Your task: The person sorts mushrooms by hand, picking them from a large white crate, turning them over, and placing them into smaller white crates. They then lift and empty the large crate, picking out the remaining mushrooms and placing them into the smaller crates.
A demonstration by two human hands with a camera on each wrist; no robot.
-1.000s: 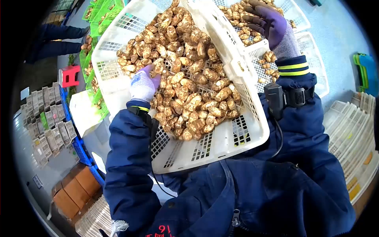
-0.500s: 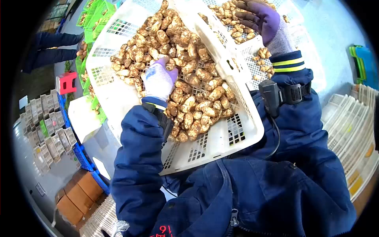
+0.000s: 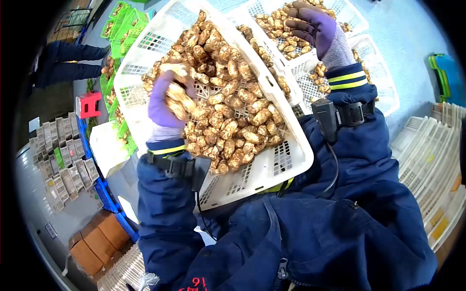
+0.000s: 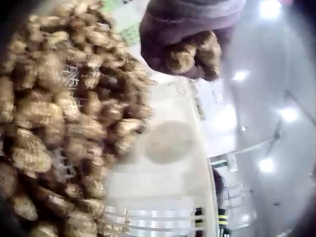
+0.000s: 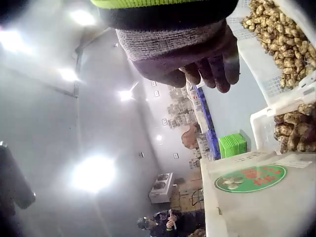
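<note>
My left hand, in a purple and white glove, curls round a few brown taro tubers above the left side of a pile. In the left wrist view, taro tubers show in the curled left hand. The pile of taro lies in a tilted white slotted crate in front of my body. My right hand, in a purple and grey glove, hovers with relaxed fingers over a farther crate's taro. In the right wrist view, nothing is in the right hand.
More white crates with taro stand beyond the near one. Stacked white crates are at right, green baskets at upper left. A red stool and cardboard boxes stand left. Another person's legs show there.
My left hand dipped into the pile, moved right across it, then came back left and turned, with taro tubers now in its fingers. The right hand stays over the far crate.
</note>
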